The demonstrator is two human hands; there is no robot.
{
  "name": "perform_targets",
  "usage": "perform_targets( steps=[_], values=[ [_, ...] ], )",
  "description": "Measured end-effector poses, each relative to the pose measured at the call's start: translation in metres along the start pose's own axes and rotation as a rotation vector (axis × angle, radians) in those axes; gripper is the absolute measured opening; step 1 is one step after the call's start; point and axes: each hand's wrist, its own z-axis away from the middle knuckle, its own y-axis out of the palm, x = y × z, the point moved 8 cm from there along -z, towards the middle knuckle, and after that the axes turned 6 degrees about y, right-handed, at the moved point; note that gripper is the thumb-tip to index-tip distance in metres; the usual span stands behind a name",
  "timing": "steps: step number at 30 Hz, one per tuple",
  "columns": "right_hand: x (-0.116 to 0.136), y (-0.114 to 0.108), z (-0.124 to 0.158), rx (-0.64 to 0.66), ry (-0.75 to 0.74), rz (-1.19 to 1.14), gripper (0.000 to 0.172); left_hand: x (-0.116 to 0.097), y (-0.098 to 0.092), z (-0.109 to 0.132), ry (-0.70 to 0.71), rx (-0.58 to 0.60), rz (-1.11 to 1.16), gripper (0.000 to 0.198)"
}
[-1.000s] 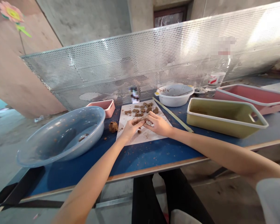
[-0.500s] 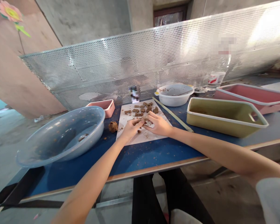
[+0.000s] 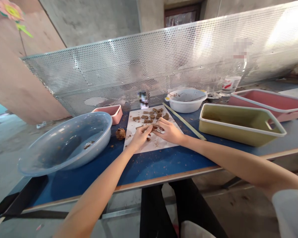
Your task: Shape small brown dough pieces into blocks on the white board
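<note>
Over a white board point(image 3: 139, 148), my left hand point(image 3: 140, 137) and my right hand point(image 3: 171, 132) meet at a small brown clay-like piece point(image 3: 154, 128). Fingers of both hands pinch it, partly covering its shape. Just beyond them lie several small brown moulded pieces point(image 3: 148, 121), some of them elongated. A small dark lump point(image 3: 148, 139) rests near my left thumb, among scattered crumbs. Left of the board sits a rough brown ball point(image 3: 120, 134) of the same-looking material.
A large blue basin point(image 3: 99, 142) and a small pink bin point(image 3: 117, 114) stand at left. To the right are a pale strip point(image 3: 185, 122), a white bowl point(image 3: 188, 105), a green bin point(image 3: 238, 130), a red bin point(image 3: 275, 107) and a bottle point(image 3: 230, 82). Perforated metal sheet point(image 3: 101, 72) lines the back.
My fingers have shifted slightly around the brown piece, and more of it shows between them. Everything else on the table stays in place.
</note>
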Motion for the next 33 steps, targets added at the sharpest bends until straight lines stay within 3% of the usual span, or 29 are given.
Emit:
perform_targets(
  steps=[6, 12, 18, 22, 29, 33],
  values=[
    [-0.002, 0.001, 0.000, 0.009, 0.007, -0.007, 0.022, -0.003, -0.002, 0.000, -0.005, -0.008, 0.062, 0.060],
    [-0.002, 0.002, 0.001, -0.010, -0.017, 0.008, 0.028, -0.001, -0.004, 0.000, -0.039, -0.005, 0.072, 0.066],
    [0.004, 0.004, 0.001, 0.020, -0.048, 0.025, 0.018, -0.004, -0.007, -0.002, 0.016, -0.054, 0.019, 0.065],
    [0.000, 0.001, -0.001, 0.002, -0.016, 0.037, 0.017, 0.004, -0.007, -0.002, -0.035, -0.085, 0.086, 0.067],
    [-0.005, 0.002, -0.001, 0.008, 0.018, 0.026, 0.020, 0.004, -0.001, 0.000, -0.065, -0.036, 0.120, 0.062],
    [-0.005, 0.000, 0.001, -0.010, 0.052, 0.032, 0.030, 0.003, 0.002, 0.000, -0.063, -0.009, 0.126, 0.068]
  ],
)
